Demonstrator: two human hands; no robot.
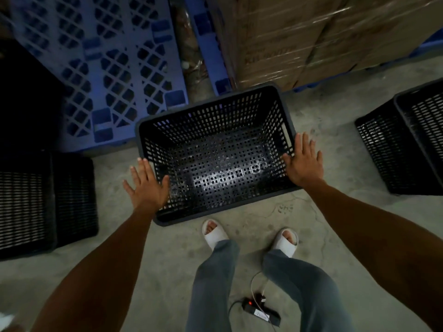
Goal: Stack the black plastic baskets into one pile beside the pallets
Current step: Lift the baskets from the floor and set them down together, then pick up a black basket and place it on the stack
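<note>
You are spreading your left hand [145,185] and right hand [302,161] flat, gripping nothing, with the black basket [215,164] sitting between them, so an uneven lift is risking it tilting

Warehouse or storeroom. Bare concrete floor [143,271], scuffed. Blue plastic pallets [100,68] side by side; one carries shrink-wrapped cardboard cartons [299,39]. Black perforated baskets [215,149] stand about. Dim lighting. Power strip [261,312] on floor.
</note>
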